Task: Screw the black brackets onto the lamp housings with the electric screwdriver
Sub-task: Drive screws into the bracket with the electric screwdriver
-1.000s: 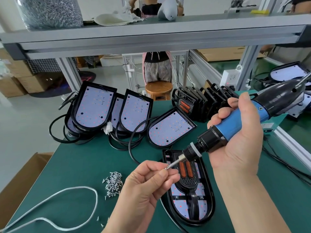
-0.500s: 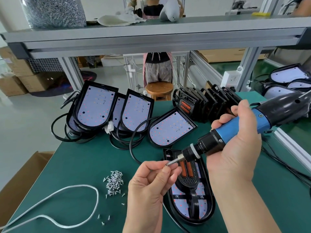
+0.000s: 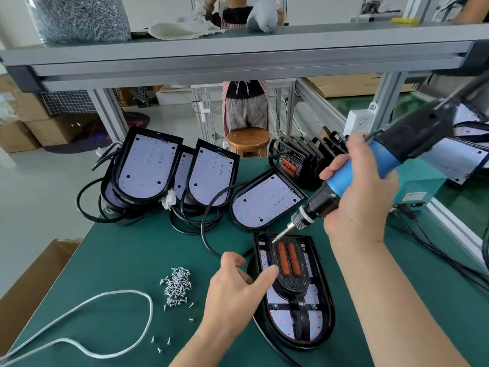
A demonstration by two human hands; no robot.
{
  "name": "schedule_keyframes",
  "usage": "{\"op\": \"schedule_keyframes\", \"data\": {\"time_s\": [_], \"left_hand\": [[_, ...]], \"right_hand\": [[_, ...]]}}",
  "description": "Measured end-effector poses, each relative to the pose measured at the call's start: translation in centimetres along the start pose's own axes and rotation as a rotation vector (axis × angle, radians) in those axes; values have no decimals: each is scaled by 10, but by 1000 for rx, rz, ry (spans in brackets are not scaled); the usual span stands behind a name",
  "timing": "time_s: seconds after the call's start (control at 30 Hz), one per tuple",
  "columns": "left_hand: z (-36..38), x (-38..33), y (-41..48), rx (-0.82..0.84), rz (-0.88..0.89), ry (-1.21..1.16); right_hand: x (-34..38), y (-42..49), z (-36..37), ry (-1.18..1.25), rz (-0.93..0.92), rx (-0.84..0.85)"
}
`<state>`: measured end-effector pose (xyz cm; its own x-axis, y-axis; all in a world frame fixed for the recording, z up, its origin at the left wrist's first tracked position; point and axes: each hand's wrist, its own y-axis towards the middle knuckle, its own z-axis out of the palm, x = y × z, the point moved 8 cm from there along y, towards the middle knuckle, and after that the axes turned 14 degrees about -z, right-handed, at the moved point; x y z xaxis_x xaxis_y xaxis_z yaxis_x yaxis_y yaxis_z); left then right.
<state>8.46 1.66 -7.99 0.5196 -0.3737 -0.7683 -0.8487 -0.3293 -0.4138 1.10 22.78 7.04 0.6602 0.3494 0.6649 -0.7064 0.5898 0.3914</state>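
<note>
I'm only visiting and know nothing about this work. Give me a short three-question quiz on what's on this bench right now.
1. True or false: the right hand grips the electric screwdriver.
2. The loose screw pile lies: A) left of the near lamp housing; B) right of it; C) inside it.
3. Fill in: the two strips on the black bracket are ____ in colour.
Key: 1 true; 2 A; 3 orange.
</note>
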Motion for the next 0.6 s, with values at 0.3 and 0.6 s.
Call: {"op": "schedule_keyframes", "data": {"time_s": [0.3, 0.6], "left_hand": [[27, -2, 18, 180, -29, -121], [28, -1, 16, 174, -12, -130]], "right_hand": [[-48, -10, 25, -112, -42, 224], [-67, -15, 31, -128, -20, 260]]}}
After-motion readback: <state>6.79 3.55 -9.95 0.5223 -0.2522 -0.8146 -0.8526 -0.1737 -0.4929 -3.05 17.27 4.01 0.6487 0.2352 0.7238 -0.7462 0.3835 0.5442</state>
